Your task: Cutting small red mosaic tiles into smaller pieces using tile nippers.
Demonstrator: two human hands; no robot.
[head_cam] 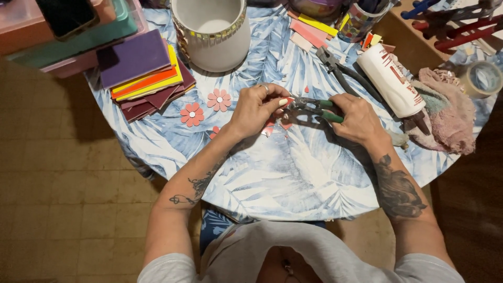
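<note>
My right hand [357, 118] grips green-handled nippers [314, 106] over the round table [293, 178]. The tool's jaws point left, toward my left hand. My left hand [255, 108] pinches a small pink tile piece [287, 101] and holds it at the jaws. Small pink cut pieces [277, 126] lie on the leaf-patterned cloth under the hands. Two finished pink tile flowers [219, 99] lie just left of my left hand.
A white pot [212, 34] with a mosaic rim stands at the back. A stack of coloured tiles [146, 73] lies at the left. Black pliers [335, 65], a white glue tube [390, 78], a pink rag [445, 110] and a tape roll [484, 78] lie at the right.
</note>
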